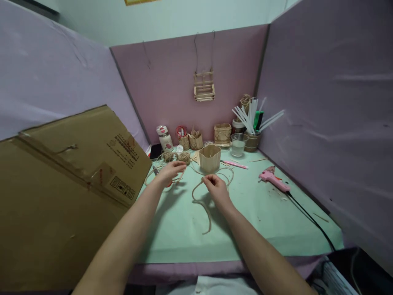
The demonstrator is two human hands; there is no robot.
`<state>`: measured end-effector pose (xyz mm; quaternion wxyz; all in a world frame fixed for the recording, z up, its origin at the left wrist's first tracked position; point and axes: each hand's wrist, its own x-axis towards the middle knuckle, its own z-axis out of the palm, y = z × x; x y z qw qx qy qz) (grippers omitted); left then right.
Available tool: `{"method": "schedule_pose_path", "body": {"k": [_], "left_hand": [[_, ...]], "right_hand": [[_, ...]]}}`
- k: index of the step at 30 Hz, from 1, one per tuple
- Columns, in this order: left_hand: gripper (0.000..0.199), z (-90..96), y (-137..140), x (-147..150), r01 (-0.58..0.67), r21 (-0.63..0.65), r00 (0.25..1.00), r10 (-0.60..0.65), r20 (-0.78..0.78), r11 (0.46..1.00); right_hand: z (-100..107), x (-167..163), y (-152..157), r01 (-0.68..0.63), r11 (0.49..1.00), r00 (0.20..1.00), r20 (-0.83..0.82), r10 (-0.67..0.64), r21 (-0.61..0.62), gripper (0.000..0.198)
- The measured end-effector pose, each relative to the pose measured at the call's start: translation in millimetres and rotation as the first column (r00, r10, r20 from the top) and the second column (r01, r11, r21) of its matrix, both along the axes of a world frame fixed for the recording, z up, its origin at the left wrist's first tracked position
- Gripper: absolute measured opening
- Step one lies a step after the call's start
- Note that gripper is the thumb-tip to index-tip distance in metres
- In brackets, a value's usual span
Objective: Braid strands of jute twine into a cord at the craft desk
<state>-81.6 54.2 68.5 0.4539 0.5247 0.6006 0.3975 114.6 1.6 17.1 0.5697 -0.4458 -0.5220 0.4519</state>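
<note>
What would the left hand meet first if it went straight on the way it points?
Probably the pale tan, wavy-rimmed cup just to the right of the left hand. Depth is unclear, so it might pass over or in front instead.

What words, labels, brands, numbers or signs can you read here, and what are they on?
No words or numbers are legible.
Cardboard box: printed lines, too small and blurred to read.
Same box: row of framed signs, details unclear.
Jar: red markings, too blurred to identify.

Dim light, soft shadows across green tabletop [276, 217], slightly blurred detail, stretched edges
</note>
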Motion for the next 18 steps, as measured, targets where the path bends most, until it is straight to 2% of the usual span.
{"method": "schedule_pose_path", "body": {"k": [2,5,7,10,14,18], "left_hand": [[0.035,10.6,25,-22,-0.176,0.107,0.984,0.175,0.019,0.979],[0.030,24.9,68,-53,-0.471,0.237,0.879,0.476,0.041,0.850],[0.034,33.8,96,-71,-0.580,0.306,0.795,0.607,0.009,0.755],[0.054,45.4,138,-91,-0.621,0.389,0.713,0.696,-0.080,0.681],[0.082,52.3,193,-109,-0.563,0.436,0.723,0.674,-0.151,0.702],[0.097,43.1,239,-122,-0.505,0.448,0.753,0.630,-0.188,0.738]], "right_hand": [[1,-2,-5,-0.018,0.999,0.999,0.038,0.017,0.030,0.026],[1,-5,-10,-0.066,0.996,0.995,0.083,0.062,0.055,0.024],[1,-6,-12,-0.087,0.993,0.992,0.103,0.079,0.076,0.023],[-1,-8,-13,-0.103,0.990,0.985,0.151,0.088,0.093,0.022],[-6,-10,-13,-0.131,0.985,0.966,0.237,0.100,0.115,0.019],[-8,-10,-12,-0.159,0.978,0.953,0.278,0.117,0.136,0.015]]}}
